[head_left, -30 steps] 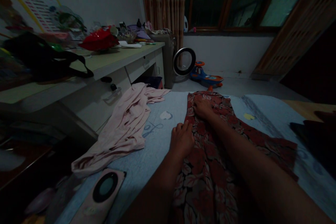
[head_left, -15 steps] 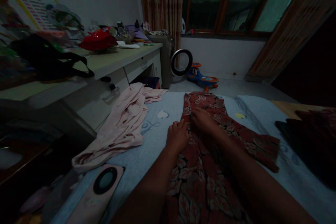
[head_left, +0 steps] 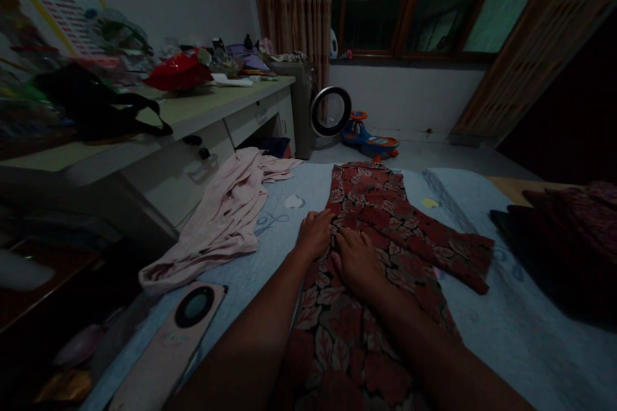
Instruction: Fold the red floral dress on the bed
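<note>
A red garment with a leaf print (head_left: pixel 385 218) lies spread lengthwise on the pale blue bed sheet (head_left: pixel 482 334), one sleeve sticking out to the right. My left hand (head_left: pixel 314 234) rests on the garment's left edge, fingers curled onto the cloth. My right hand (head_left: pixel 355 261) lies flat on the garment just beside it, palm down and fingers apart. Both forearms reach in from the bottom of the view.
A crumpled pink garment (head_left: pixel 226 218) lies to the left on the bed. A phone (head_left: pixel 173 340) sits near the bed's left front corner. Dark folded clothes (head_left: pixel 563 244) are at the right. A cluttered desk (head_left: pixel 193 115) stands left; a fan (head_left: pixel 330 111) and toy car (head_left: pixel 369 135) are on the floor.
My right hand has slid back along the garment from its far end to beside my left hand. The left hand has stayed at the left edge.
</note>
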### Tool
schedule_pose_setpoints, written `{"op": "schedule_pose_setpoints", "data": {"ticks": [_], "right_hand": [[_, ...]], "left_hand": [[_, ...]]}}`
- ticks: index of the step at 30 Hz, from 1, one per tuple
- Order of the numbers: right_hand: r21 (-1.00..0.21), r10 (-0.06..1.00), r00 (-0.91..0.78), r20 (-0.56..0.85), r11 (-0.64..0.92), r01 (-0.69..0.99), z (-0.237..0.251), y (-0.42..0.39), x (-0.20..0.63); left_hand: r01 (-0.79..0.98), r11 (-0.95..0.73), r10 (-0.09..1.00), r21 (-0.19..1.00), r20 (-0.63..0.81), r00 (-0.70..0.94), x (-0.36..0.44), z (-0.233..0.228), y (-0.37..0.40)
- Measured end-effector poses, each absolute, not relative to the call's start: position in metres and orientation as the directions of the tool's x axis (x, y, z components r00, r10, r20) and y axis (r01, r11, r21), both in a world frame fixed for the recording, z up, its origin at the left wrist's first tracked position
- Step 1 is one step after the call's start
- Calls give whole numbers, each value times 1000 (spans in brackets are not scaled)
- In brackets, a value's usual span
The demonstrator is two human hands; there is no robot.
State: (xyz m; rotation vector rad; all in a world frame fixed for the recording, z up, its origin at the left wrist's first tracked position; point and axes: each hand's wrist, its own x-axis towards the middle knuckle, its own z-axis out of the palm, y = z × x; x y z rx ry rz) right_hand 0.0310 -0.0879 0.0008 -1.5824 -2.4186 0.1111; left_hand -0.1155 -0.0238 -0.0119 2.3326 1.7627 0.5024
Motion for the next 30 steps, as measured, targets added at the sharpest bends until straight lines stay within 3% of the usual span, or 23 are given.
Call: {"op": "schedule_pose_setpoints", "data": {"ticks": [5, 10, 16, 30], "right_hand": [[-188, 906, -382, 182, 413, 891, 1, -89, 31], [-221, 902, -401, 159, 429, 876, -2, -87, 33], [-240, 902, -404, 151, 430, 870, -3, -85, 33], [-257, 905, -394, 164, 424, 868, -1, -85, 32]], "left_hand": [[895, -312, 947, 320, 181, 265, -118, -10, -17], [873, -415, 903, 255, 231, 362, -120, -4, 0], [790, -553, 832, 263, 223, 508, -122, -6, 33], [862, -489, 869, 132, 150, 471, -115, 1, 99]]}}
